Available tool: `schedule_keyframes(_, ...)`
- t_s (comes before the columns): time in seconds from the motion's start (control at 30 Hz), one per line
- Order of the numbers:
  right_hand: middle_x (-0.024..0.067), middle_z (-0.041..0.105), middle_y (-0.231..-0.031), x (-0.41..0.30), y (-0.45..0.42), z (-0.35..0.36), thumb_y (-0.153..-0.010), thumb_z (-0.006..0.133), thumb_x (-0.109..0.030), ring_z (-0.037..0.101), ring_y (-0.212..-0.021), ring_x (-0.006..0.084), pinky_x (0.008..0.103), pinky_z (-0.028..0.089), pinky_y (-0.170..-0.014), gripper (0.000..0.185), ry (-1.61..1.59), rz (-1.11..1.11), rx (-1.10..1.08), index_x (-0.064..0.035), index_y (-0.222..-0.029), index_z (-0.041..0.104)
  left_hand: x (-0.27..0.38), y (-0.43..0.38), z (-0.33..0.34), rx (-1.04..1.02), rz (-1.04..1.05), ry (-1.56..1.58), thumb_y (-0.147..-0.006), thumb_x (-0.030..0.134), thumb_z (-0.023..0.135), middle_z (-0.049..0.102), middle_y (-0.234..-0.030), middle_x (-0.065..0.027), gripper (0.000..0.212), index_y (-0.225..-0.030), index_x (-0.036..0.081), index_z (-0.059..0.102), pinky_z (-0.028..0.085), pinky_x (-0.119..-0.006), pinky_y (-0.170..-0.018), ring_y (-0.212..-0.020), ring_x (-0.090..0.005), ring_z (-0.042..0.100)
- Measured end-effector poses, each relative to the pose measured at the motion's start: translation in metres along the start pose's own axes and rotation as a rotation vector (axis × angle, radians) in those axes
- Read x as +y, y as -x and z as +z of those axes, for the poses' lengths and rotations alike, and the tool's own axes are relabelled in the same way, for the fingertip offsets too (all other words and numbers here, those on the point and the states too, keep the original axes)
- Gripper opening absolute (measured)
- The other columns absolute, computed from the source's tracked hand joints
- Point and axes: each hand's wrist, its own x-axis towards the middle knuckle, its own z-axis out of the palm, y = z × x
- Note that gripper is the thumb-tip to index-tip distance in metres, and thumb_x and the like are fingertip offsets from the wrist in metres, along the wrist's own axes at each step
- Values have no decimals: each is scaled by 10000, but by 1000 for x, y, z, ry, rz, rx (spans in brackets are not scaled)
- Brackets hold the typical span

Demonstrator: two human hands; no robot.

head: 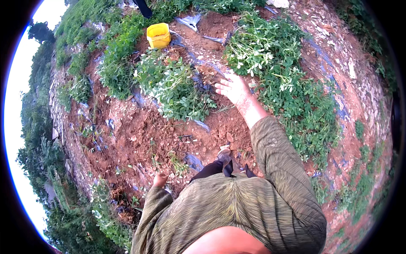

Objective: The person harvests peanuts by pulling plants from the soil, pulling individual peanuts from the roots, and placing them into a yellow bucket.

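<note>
My right hand [233, 89] reaches forward, palm and fingers spread, with nothing in it. It is between a heap of leafy green plants, apparently peanut plants [177, 85], on its left and a larger pile of similar plants [285, 76] on its right. Low at my left side is my left hand [160, 180], its fingers partly curled over red soil [127, 136]; whether they hold anything is not visible. Beyond the left heap stands a yellow plastic bucket [158, 36], its inside mostly hidden.
Torn plastic mulch film [193, 162] lies in the soil near my shoe [224, 154]. Plants with brown roots [119, 193] lie at lower left. Stony ground [352, 68] borders the right. A dark, cut-off shape [143, 8] shows near the bucket.
</note>
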Motion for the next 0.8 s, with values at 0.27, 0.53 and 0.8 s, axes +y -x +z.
schedule_keyframes(0.27,114,536,-1000,5,46,-117,-815,556,-56,599,-799,256,379,504,-635,374,172,-238,257,-33,-1167,435,-6,-15,27,-122,17,86,-724,360,668,673,-933,-162,416,-977,30,673,499,-347,-815,-884,-258,651)
schedule_keyframes(0.53,66,598,-830,162,463,-580,-823,551,-341,584,-697,218,381,471,-528,292,61,-116,1497,-142,-1033,589,123,-92,20,-340,527,-622,-772,342,555,655,-948,-167,346,-919,51,671,500,-390,-780,-874,-312,632)
schedule_keyframes(0.8,37,496,-913,408,740,-505,-814,587,-294,484,-819,279,425,435,-607,238,-410,-682,1796,-157,-996,517,361,-91,93,-374,431,215,-806,134,589,610,-711,-45,202,-948,-4,628,463,-250,-539,-624,-116,566)
